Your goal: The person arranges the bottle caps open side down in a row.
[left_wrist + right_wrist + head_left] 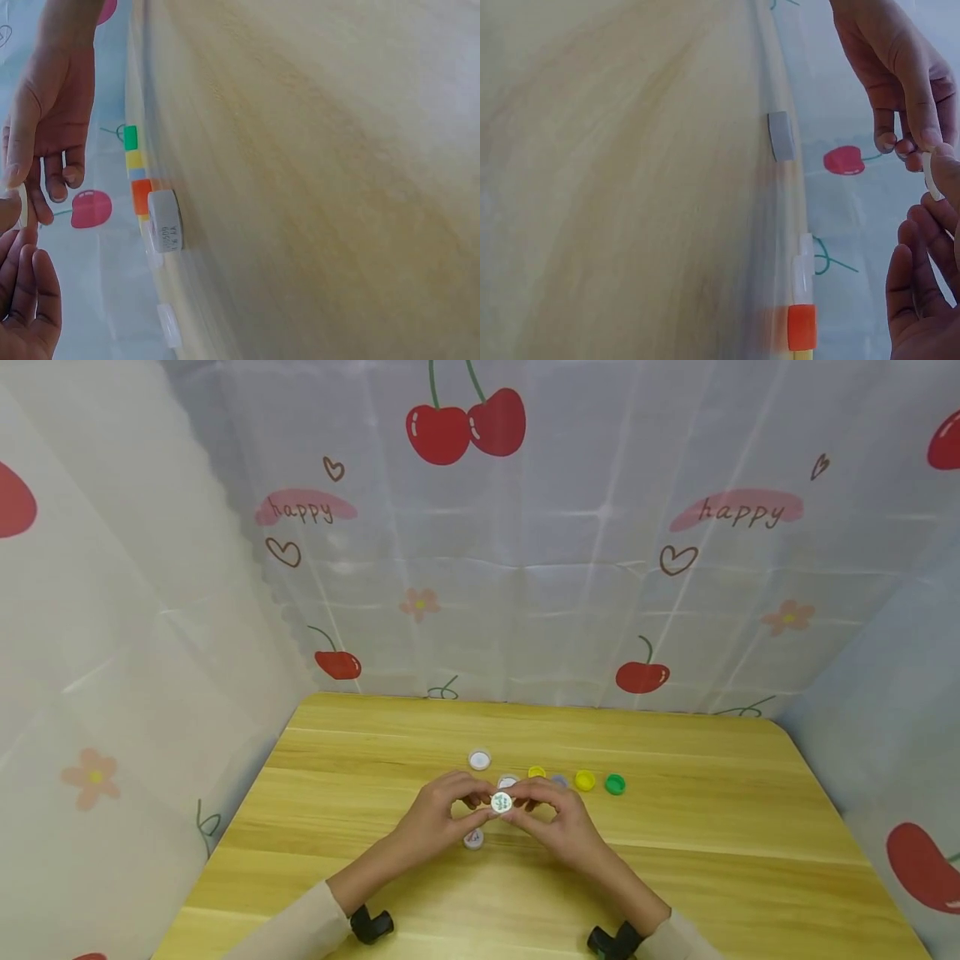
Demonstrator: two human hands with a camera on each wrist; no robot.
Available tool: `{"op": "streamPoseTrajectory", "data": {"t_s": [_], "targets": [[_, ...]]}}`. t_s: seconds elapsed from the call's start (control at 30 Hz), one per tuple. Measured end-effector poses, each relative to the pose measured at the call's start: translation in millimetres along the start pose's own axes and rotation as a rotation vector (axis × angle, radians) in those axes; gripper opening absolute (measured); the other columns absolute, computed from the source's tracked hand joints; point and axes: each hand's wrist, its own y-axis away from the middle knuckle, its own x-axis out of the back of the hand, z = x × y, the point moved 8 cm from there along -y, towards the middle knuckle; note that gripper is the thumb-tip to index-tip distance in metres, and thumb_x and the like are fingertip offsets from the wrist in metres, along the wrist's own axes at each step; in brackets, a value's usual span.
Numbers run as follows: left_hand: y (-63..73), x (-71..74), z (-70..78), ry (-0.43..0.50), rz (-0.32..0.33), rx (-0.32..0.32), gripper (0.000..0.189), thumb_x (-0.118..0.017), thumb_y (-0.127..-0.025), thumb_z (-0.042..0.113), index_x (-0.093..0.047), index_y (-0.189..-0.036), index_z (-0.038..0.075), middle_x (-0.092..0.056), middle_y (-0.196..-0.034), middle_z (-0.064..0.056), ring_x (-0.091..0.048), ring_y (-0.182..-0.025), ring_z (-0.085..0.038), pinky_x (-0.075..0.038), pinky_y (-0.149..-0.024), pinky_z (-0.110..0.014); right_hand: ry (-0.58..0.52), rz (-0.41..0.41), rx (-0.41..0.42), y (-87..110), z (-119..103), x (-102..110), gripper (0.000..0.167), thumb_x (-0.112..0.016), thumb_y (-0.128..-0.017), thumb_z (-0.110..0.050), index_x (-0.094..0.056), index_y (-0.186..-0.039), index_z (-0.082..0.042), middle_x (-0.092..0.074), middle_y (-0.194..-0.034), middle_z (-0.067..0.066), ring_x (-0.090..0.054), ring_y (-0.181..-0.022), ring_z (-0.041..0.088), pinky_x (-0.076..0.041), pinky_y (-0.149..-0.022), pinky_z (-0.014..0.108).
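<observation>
Between my two hands is a small round white bottle cap (501,802) with blue-green print on its face. My left hand (438,810) pinches its left edge between thumb and fingertips. On the opposite edge, the thumb and forefinger of my right hand (562,822) grip it too. Seen from the right wrist, the held cap (932,176) is edge-on, above the tabletop. Below the left fingers lies a white cap (473,838) with reddish print. Just beyond the fingertips sits a white cap (507,782), partly hidden by the hands.
Farther back on the wooden table (360,752) is another whitish cap (479,760). To the right run a yellow cap (536,772), a blue cap (558,782), a second yellow cap (585,780) and a green cap (615,784). An orange cap (142,196) shows from the wrists. Printed curtains surround the table.
</observation>
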Motion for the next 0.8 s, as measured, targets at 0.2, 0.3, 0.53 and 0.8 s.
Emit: {"op": "streamPoseTrajectory", "data": {"t_s": [0.2, 0.3, 0.53, 0.8], "targets": [[3.3, -3.3, 1.0, -0.084, -0.037, -0.032, 0.024, -0.081, -0.099, 0.027, -0.077, -0.121, 0.020, -0.075, -0.109, 0.006, -0.068, -0.098, -0.009, -0.062, -0.085, -0.025, 0.088, 0.009, 0.009, 2.3, 2.5, 1.4, 0.024, -0.089, -0.091, -0.022, -0.083, -0.113, -0.026, -0.079, -0.109, -0.008, -0.068, -0.093, 0.017, -0.061, -0.078, 0.030], [6.9, -10.0, -2.6, -0.165, -0.102, -0.017, 0.024, -0.081, -0.099, 0.030, -0.077, -0.121, 0.021, -0.075, -0.108, 0.006, -0.067, -0.098, -0.007, -0.060, -0.085, -0.024, 0.140, -0.029, 0.017, 4.6, 3.3, -1.7, 0.022, -0.091, -0.089, -0.024, -0.082, -0.109, -0.027, -0.077, -0.104, -0.010, -0.066, -0.090, 0.015, -0.060, -0.078, 0.029], [14.6, -27.5, -10.0, -0.354, -0.254, 0.012, 0.025, -0.080, -0.099, 0.039, -0.079, -0.120, 0.026, -0.077, -0.108, 0.013, -0.064, -0.101, -0.003, -0.056, -0.085, -0.022, 0.270, -0.173, -0.016, 11.0, 4.6, -16.1, 0.022, -0.092, -0.088, -0.027, -0.078, -0.104, -0.025, -0.071, -0.101, -0.007, -0.064, -0.090, 0.010, -0.058, -0.080, 0.023], [16.5, -36.8, -15.2, -0.403, -0.302, 0.030, 0.026, -0.080, -0.098, 0.042, -0.079, -0.119, 0.026, -0.077, -0.113, 0.012, -0.063, -0.105, -0.006, -0.057, -0.091, -0.026, 0.384, -0.251, -0.109, 11.7, 10.9, -24.0, 0.023, -0.091, -0.088, -0.033, -0.078, -0.105, -0.024, -0.070, -0.097, -0.006, -0.060, -0.086, 0.009, -0.053, -0.078, 0.021]]}}
